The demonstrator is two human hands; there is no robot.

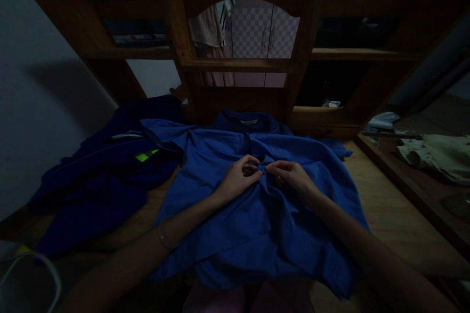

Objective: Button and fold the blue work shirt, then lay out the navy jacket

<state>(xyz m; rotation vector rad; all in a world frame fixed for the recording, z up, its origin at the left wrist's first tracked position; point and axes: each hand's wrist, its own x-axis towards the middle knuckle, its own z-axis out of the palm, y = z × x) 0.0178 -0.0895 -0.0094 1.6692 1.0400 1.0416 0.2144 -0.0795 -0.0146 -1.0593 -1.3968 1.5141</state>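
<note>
Bangle [162, 235]: thin, round the left wrist, close to the near left part of the wooden table [389, 205].
Blue shirt [209, 171]: spread out, a bit wrinkled, across the middle of the table, with the hem by the near edge.
Long way of the shirt: straight out from the near edge to the far edge, hem close, collar away.
Left hand [240, 176]: on top of the shirt, curled in a loose ring, pinching a little fold at the front.
Right hand [292, 178]: just beside, pinching the same part of the front with thumb and first finger.
Pinched fold [263, 171]: between the two hands, right of the left one, left of the right one, about as near to both; too dark to tell if a button.
Dark blue clothes [99, 205]: heaped at the table's left edge, with a bright yellow-green patch [147, 155].
Pale cloth [436, 156]: crumpled, past the table's right edge.
Collar [271, 124]: near the far edge, with a white tag [248, 122] inside.
Wooden shelf [235, 64]: along the far edge, with a round-topped middle.
Hanging clothes [207, 24]: behind the shelf.
Cupboard doors [249, 29]: farthest back, with checks.
</note>
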